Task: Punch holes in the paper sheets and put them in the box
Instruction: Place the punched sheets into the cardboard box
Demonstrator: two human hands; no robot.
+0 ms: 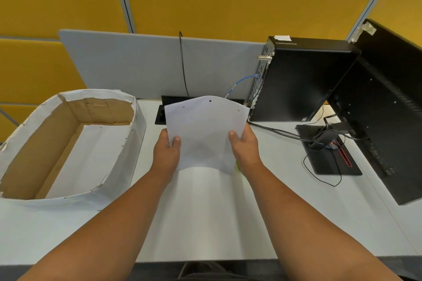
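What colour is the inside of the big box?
Brown cardboard walls inside the box, with white on its floor and outside; seen in the head view.

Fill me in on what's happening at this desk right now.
A person is holding a white paper sheet up over the desk, left hand on its left edge and right hand on its right edge. The sheet already has holes punched along its far edge. A paper-covered cardboard box sits open on the left, with white paper lying inside. A computer tower and a monitor stand on the right. No hole punch is visible.
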